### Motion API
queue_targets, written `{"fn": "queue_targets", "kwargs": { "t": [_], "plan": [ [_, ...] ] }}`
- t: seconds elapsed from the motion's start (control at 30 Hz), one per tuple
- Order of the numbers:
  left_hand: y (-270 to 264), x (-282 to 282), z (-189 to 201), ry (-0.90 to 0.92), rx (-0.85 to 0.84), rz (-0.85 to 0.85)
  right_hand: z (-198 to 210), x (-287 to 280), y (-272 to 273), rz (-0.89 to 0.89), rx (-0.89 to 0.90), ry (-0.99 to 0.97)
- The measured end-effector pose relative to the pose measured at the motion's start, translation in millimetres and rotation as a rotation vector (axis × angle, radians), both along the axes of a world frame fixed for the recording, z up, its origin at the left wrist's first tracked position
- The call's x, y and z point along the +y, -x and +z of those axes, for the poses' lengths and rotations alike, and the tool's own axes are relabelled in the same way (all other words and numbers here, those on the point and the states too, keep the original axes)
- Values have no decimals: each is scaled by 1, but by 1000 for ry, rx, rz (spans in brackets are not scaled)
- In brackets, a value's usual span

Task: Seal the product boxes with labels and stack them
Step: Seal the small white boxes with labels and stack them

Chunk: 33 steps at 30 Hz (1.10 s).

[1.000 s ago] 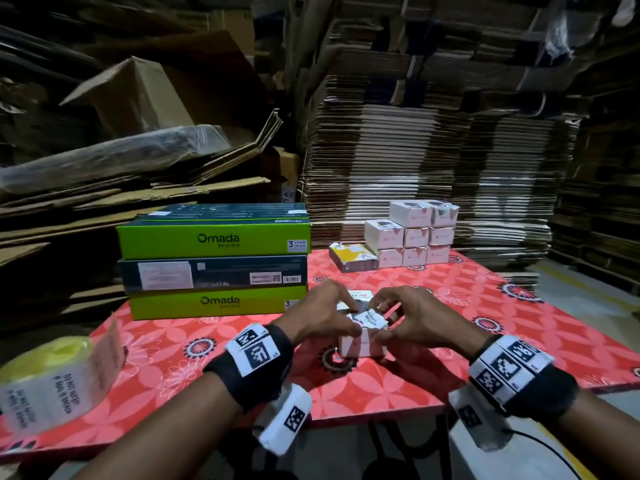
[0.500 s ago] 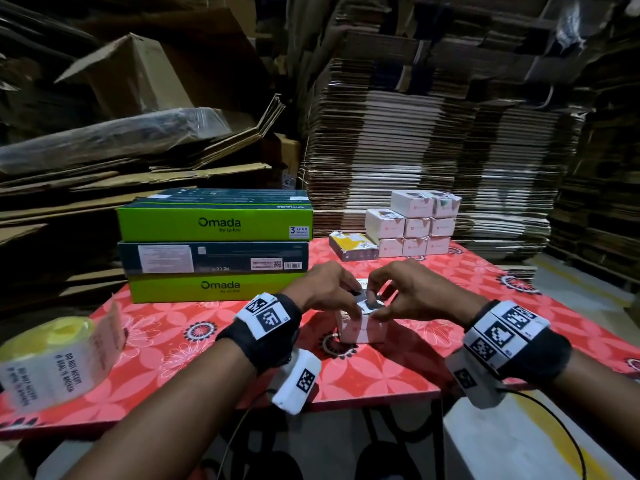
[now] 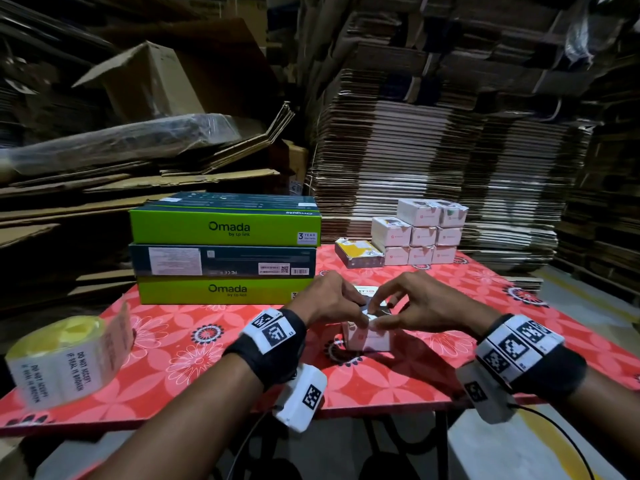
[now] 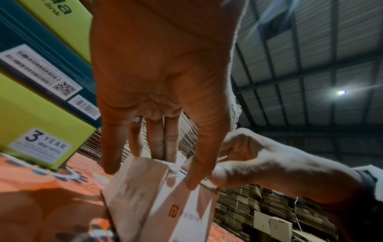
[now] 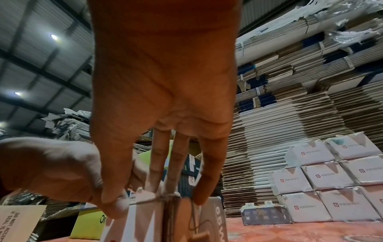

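Observation:
A small white product box stands on the red floral table, near its front edge. My left hand grips the box's top from the left, thumb on the near face and fingers over the top. From the right, my right hand pinches a thin seal label at the box's top edge. The roll of seal labels lies at the table's front left. Finished white boxes are stacked at the back right.
Three flat green and dark Omada boxes are piled behind my left hand. A yellow-and-grey box lies beside the white stack. Flattened cardboard is heaped behind the table. Bare tabletop shows at the right.
Both hands have stayed on the small box, with the fingers drawn closer over its top. The head view has shifted slightly.

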State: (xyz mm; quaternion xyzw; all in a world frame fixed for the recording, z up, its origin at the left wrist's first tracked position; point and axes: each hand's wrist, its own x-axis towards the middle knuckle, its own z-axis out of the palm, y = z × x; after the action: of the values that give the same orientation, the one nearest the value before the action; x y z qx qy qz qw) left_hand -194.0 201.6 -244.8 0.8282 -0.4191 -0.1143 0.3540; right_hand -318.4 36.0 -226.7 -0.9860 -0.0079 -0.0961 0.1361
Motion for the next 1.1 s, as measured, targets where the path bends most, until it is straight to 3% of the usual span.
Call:
{"fn": "queue_targets", "kwargs": {
  "t": [0.13, 0.4, 0.7, 0.9, 1.1],
  "plan": [
    [1, 2, 3, -4, -2, -6, -1, -2, 1, 90, 21, -145],
    [3, 3, 5, -21, -4, -8, -3, 1, -9, 99, 3, 22],
    [3, 2, 3, -17, -7, -11, -7, -4, -5, 105, -2, -38],
    [1, 3, 1, -2, -10, -19, -11, -7, -5, 92, -51, -195],
    [0, 3, 0, 9, -10, -16, -16, -6, -8, 87, -121, -151]
  ]
}}
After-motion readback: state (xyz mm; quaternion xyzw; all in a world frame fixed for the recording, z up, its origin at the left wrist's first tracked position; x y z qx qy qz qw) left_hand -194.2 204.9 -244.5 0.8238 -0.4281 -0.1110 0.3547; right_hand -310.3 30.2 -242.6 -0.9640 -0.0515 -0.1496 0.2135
